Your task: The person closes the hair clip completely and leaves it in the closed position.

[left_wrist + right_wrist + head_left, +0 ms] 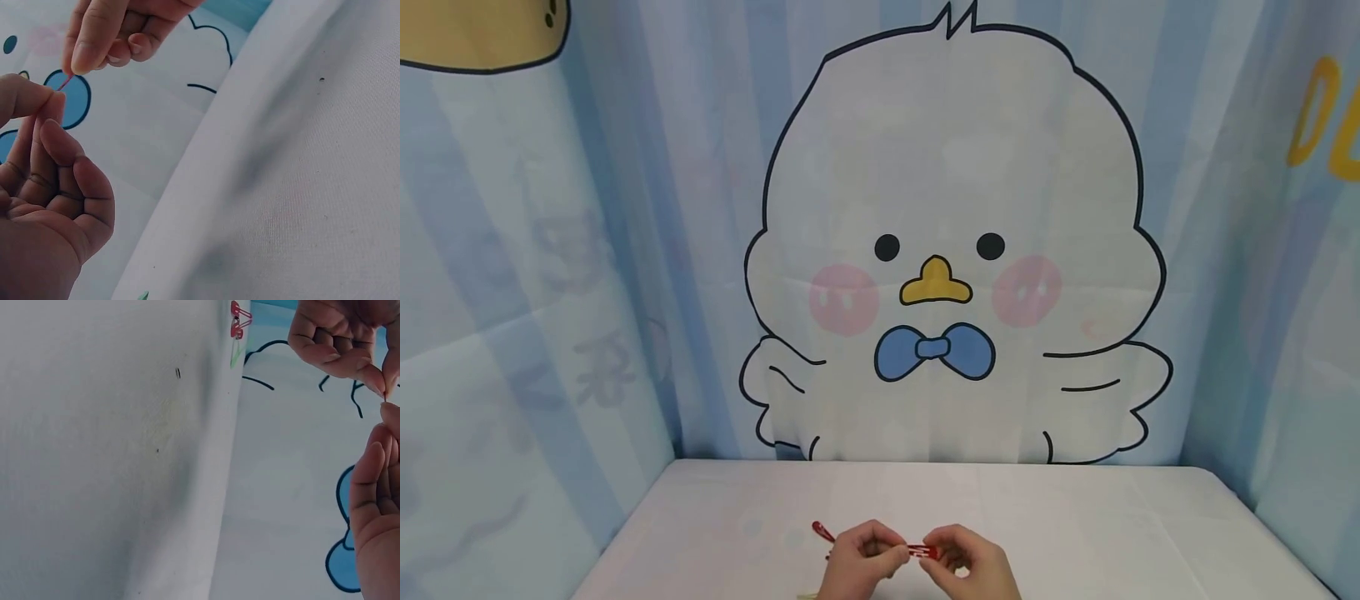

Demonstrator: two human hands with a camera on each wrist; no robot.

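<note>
A red snap hair clip (922, 551) is stretched between my two hands above the white table. My left hand (861, 560) pinches one end between thumb and forefinger, its other fingers curled in. From the opposite side my right hand (972, 560) pinches the other end. The left wrist view shows only a thin red strip (65, 82) of the clip between the fingertips. Beyond my left hand another red hair clip (822, 530) lies on the table, partly hidden by that hand.
Red clips (236, 320) and a light green clip (235, 353) lie on the table in the right wrist view. The white tabletop (1112, 533) meets a striped blue curtain (707, 250) printed with a white chick. Similar curtains hang at both sides.
</note>
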